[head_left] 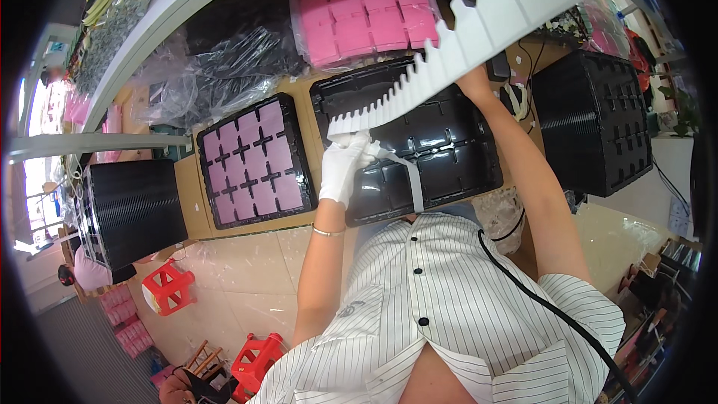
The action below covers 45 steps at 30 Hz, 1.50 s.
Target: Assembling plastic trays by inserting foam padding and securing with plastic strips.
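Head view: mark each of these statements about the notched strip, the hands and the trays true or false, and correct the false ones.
1. The left hand wears a white glove. True.
2. The long white notched strip lies flat on the table. False: it is held up above the empty black tray, the gloved left hand gripping its near end.
3. The tray of pink squares sits left of the empty black tray. True.
4. The right hand is in full view, resting on the stack of black trays. False: it reaches up behind the strip, which mostly hides it.
5. The red stools stand on the table. False: they are on the floor.
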{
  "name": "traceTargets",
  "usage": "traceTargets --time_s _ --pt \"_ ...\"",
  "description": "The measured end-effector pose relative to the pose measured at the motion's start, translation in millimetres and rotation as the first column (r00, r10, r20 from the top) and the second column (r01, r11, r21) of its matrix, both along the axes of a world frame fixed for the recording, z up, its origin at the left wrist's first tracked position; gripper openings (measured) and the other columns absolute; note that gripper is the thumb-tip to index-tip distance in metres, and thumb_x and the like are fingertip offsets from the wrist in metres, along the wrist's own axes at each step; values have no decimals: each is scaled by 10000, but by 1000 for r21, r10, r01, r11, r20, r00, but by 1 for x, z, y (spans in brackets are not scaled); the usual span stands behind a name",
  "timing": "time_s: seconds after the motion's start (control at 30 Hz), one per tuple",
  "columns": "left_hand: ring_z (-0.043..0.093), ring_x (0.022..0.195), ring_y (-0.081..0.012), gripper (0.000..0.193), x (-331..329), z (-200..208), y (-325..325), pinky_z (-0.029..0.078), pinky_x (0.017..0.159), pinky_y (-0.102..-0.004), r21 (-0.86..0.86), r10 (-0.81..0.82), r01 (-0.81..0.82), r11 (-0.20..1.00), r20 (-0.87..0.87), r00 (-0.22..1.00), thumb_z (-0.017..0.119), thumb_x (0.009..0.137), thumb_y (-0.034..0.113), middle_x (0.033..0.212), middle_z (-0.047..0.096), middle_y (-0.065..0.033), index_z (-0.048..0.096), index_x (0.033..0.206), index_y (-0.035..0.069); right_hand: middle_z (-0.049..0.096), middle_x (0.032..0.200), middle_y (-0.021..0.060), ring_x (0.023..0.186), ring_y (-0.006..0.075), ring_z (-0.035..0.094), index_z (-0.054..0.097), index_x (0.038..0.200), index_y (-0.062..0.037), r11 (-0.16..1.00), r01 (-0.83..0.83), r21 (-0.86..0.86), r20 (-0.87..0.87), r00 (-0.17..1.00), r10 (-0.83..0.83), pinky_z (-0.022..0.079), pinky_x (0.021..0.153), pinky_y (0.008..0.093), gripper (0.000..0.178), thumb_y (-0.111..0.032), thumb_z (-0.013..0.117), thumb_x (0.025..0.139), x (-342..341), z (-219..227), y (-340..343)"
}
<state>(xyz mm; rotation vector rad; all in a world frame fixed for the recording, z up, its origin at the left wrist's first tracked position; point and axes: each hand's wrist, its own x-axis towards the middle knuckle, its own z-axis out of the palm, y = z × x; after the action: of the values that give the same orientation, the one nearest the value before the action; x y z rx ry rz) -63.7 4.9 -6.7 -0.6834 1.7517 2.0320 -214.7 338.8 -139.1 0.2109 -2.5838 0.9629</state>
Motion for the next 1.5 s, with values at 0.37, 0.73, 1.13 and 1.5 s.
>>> traceTargets --time_s 0.37,0.73,1.13,1.5 --pt "592 620 -90 162 7 -10 -2 475 581 -209 34 31 -31 999 -7 999 643 923 158 808 680 -59 673 974 8 623 882 159 872 339 625 701 756 -43 988 16 154 -77 997 -4 494 800 407 162 -193 758 733 -5 -10 -2" --pt "601 620 -96 176 5 -14 3 470 569 -205 22 27 -25 999 -59 998 645 918 139 825 691 -76 673 994 -17 615 857 135 867 329 616 697 768 -48 984 13 177 -73 997 0 483 790 417 139 -177 745 750 6 11 -8" --pt "581 587 -80 210 39 7 -13 455 542 -196 -62 41 -39 997 33 999 678 898 190 797 689 -64 681 952 -13 652 948 75 811 116 581 537 854 -62 310 258 -915 404 610 682 464 725 241 107 -53 638 889 134 88 -66" --pt "604 582 -76 230 93 8 -24 474 538 -188 -46 57 -53 998 94 994 681 897 238 755 673 -50 671 906 9 648 924 36 824 113 592 672 936 -31 550 136 -824 564 291 773 479 728 243 144 -146 696 851 203 92 -176"
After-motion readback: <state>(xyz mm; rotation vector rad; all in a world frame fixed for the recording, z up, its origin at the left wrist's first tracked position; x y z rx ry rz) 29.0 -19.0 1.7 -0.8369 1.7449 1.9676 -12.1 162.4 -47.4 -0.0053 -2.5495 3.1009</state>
